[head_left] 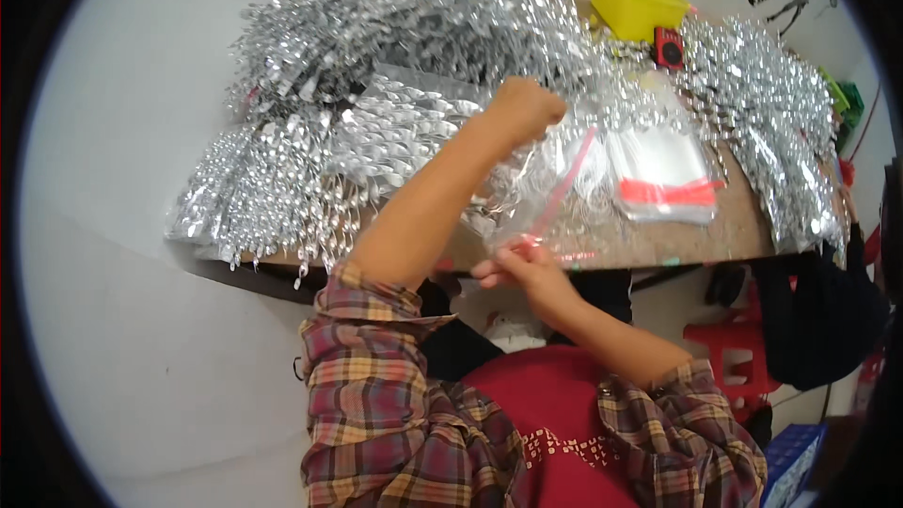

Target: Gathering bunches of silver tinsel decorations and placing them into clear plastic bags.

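My right hand (529,268) pinches the clear red-strip zip bag (569,173) over the table (625,243); my left hand (522,111) is clenched, on what I can't tell. I'd hold the bag straight, lightly tensioned, using 2 hands.

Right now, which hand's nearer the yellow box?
Left: the left hand is in front and left of the yellow box; the right hand is farther back, near the table edge.

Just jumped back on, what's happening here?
The person's right hand pinches the near end of a red-edged clear bag. The left hand is a fist farther out; what it grips is hidden. A stack of similar bags lies to the right, with silver strands heaped around the table.
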